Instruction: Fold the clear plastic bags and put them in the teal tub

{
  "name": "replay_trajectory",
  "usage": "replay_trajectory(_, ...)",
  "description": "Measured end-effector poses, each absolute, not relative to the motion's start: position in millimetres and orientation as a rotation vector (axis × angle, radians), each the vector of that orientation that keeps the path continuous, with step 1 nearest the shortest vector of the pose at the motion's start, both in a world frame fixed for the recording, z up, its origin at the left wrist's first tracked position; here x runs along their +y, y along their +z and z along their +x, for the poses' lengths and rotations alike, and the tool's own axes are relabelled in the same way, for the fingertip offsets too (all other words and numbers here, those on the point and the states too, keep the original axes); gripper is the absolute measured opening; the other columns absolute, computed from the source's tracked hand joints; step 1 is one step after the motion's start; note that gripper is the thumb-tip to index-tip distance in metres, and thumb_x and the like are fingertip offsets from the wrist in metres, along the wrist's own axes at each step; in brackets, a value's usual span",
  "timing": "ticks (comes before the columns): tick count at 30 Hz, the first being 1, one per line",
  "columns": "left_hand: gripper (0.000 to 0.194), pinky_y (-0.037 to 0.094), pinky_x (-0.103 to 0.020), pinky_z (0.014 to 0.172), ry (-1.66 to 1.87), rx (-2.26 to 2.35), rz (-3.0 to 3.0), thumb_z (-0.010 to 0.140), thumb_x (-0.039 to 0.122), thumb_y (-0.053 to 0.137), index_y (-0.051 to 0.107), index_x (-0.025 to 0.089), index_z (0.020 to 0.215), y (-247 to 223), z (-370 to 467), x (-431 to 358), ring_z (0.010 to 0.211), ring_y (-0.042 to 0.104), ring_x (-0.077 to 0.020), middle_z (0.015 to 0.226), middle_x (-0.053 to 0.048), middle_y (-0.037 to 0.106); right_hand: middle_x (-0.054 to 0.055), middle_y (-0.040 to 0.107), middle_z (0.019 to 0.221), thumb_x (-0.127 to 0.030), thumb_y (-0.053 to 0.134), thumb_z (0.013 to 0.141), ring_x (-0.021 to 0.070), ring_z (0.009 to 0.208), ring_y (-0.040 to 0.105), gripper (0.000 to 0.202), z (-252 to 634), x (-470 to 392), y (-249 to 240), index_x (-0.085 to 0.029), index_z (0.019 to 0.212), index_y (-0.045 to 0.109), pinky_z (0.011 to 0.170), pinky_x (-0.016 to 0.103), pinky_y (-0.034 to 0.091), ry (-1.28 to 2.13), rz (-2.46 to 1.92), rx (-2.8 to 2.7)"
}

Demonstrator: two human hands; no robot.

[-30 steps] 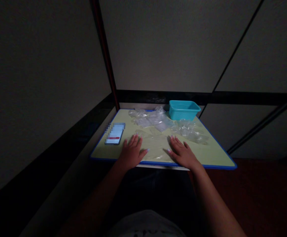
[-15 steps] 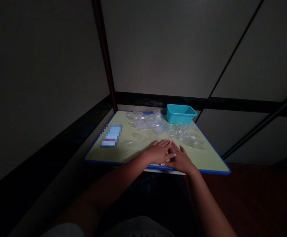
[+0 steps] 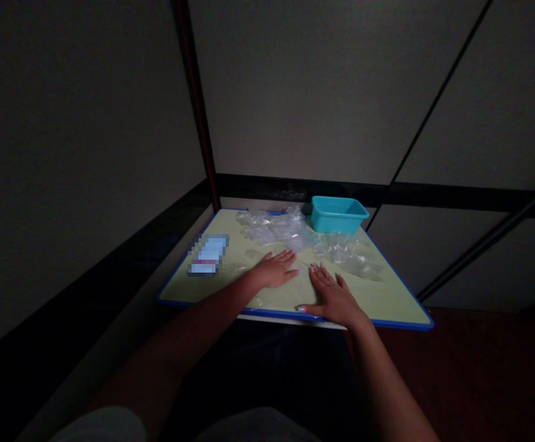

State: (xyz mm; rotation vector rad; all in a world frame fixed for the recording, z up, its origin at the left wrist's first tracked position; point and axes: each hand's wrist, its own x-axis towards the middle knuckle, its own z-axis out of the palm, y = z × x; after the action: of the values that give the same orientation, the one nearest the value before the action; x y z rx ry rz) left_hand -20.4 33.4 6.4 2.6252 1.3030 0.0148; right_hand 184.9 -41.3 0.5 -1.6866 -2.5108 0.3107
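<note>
My left hand (image 3: 274,272) lies palm down with its fingers stretched out. It presses on a thin clear plastic glove (image 3: 238,268) spread flat on the table; parts of the glove are hard to make out under the hand and forearm. My right hand (image 3: 334,296) also rests flat near the front edge, thumb spread to the left and fingers apart. Whether the glove reaches under it, I cannot tell. Beyond my hands lies a crumpled heap of clear plastic gloves (image 3: 277,233). Another crumpled clear glove (image 3: 348,253) is just past my right fingertips.
A turquoise plastic basket (image 3: 336,222) stands at the back right of the small pale-yellow table (image 3: 399,307), which has a blue rim. On the left lies a pixelated, phone-like flat object (image 3: 208,255). Wall panels (image 3: 295,92) close in behind and to the left.
My hands, which were touching at the fingertips and thumbs, have come apart. The left hand has slid leftward over the flat plastic; the right has barely moved.
</note>
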Motion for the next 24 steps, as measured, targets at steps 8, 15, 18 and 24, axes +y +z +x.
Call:
replay_trajectory(8, 0.062, 0.012, -0.043, 0.114, -0.005, 1.379, 2.62, 0.096, 0.053, 0.022, 0.016, 0.021, 0.149, 7, -44, 66, 0.144, 0.012, -0.0192, 0.157, -0.006, 0.012, 0.013, 0.014, 0.155, -0.071, 0.052, 0.073, 0.0277, 0.144, 0.004, 0.107, 185, -41, -1, -0.015, 0.151, 0.007, 0.113, 0.054, 0.006, 0.316, -1.693, -2.47)
replay_trajectory(15, 0.062, 0.011, -0.035, 0.114, 0.031, 1.377, 2.668, 0.097, 0.051, 0.022, 0.018, 0.017, 0.149, -1, -56, 76, 0.144, 0.011, -0.0165, 0.157, -0.007, 0.013, 0.015, 0.014, 0.155, -0.071, 0.054, 0.071, 0.0272, 0.144, 0.004, 0.11, 184, -41, 0, -0.013, 0.151, 0.005, 0.114, 0.052, 0.006, 0.321, -1.71, -2.46)
replay_trajectory(18, 0.063, 0.011, -0.035, 0.114, 0.046, 1.387, 2.676, 0.097, 0.051, 0.022, 0.019, 0.017, 0.149, -2, -56, 74, 0.144, 0.013, -0.0169, 0.156, -0.007, 0.015, 0.015, 0.013, 0.155, -0.07, 0.055, 0.072, 0.0272, 0.144, 0.003, 0.11, 183, -42, 0, -0.014, 0.151, 0.004, 0.114, 0.052, 0.006, 0.336, -1.718, -2.459)
replay_trajectory(24, 0.06, 0.013, -0.04, 0.114, 0.111, 1.422, 2.703, 0.097, 0.048, 0.025, 0.02, 0.016, 0.149, 9, -53, 65, 0.143, 0.015, -0.0188, 0.155, -0.009, 0.018, 0.014, 0.012, 0.156, -0.071, 0.054, 0.071, 0.0265, 0.144, 0.002, 0.111, 182, -42, 1, -0.013, 0.151, 0.005, 0.114, 0.052, 0.006, 0.337, -1.73, -2.444)
